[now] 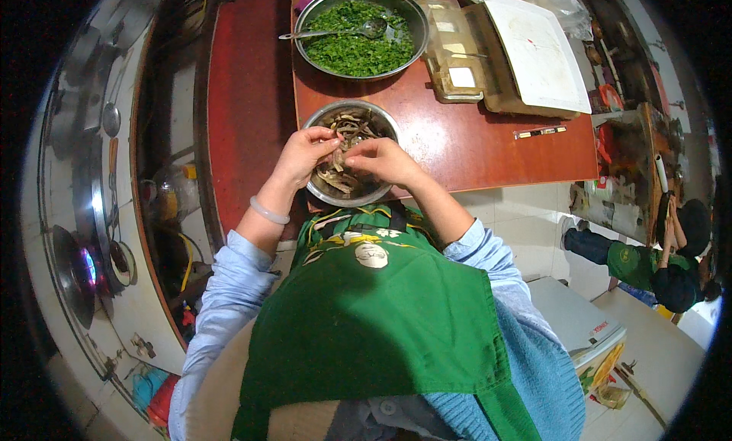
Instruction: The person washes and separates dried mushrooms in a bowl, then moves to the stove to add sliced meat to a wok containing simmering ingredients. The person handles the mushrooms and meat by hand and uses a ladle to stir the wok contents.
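Note:
A round steel bowl (388, 118) stands at the table's near edge, just in front of my green apron (394, 315). Greyish-brown food strips (337, 180) lie in it; I cannot tell exactly what food they are. Over the bowl, my left hand (309, 155) pinches between thumb and forefinger. Opposite it, my right hand (380, 160) has its fingertips together close to the left ones. A pale brown strip (338, 159) shows between the two hands, and the fingers partly cover it.
Beyond the bowl, a large steel basin (423, 40) holds chopped greens (354, 52) and a metal spoon (374, 28). A compartmented seasoning box (440, 86) and a white tray (540, 52) sit to the right. A stove counter (131, 258) runs along the left. Another person (652, 263) works at far right.

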{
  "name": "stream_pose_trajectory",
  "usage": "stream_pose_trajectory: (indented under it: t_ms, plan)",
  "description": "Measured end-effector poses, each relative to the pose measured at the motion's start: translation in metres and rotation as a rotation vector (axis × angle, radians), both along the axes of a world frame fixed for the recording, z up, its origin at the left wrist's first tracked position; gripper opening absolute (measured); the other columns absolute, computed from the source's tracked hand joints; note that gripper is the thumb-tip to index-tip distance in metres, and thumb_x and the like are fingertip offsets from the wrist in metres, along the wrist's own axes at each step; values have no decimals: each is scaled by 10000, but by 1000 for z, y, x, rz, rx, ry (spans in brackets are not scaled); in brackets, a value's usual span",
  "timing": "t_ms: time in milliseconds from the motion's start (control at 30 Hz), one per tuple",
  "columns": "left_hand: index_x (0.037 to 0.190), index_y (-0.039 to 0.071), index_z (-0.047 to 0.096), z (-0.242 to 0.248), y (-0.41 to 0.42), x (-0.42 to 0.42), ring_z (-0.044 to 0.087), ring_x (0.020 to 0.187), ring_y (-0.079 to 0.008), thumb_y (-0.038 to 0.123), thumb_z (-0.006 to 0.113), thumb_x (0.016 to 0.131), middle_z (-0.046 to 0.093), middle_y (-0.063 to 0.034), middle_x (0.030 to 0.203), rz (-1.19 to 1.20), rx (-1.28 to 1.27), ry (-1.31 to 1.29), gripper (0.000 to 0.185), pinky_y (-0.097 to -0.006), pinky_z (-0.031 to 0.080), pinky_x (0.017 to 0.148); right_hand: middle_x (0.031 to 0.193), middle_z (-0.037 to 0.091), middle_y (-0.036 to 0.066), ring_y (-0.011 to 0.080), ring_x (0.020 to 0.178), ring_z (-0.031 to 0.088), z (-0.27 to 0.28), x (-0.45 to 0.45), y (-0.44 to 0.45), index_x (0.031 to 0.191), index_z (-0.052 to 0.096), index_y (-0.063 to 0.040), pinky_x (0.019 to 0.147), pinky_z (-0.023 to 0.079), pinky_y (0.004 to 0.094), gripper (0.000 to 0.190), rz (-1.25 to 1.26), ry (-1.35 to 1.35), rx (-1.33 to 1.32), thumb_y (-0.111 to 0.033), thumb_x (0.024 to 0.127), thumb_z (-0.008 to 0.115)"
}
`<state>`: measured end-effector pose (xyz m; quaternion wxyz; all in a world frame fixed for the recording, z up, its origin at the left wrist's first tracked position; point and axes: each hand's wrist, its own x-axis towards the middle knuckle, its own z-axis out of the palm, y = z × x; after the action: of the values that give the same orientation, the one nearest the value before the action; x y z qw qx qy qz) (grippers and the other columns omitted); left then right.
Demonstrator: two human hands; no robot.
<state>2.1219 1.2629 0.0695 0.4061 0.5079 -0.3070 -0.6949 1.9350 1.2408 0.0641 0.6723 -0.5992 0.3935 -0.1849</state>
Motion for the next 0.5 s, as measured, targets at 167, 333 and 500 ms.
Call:
stream_pose_trajectory:
  t_ms: [167,333,500]
  plan:
    - [864,-11,583,-7,0,-10,562,706,-120,46,576,778,604,-54,822,95,-95,-93,103,-226,457,625,691,583,11,82,625,514,-13,12,-3,842,607,-8,579,431,242,224,4,65,-125,-197,732,652]
    - [814,6,603,-11,3,-1,582,713,-219,20,583,704,595,-112,790,-205,-512,-986,112,-302,460,655,769,610,141,327,740,583,-10,8,-19,799,614,-26,676,477,389,222,10,658,-807,-178,642,647]
    - [792,7,595,-16,8,-10,563,700,-268,3,547,702,561,-136,769,-90,-563,-1001,102,-308,450,632,776,604,212,332,755,606,-43,27,-7,738,621,21,647,500,397,169,348,695,-733,-91,714,497]
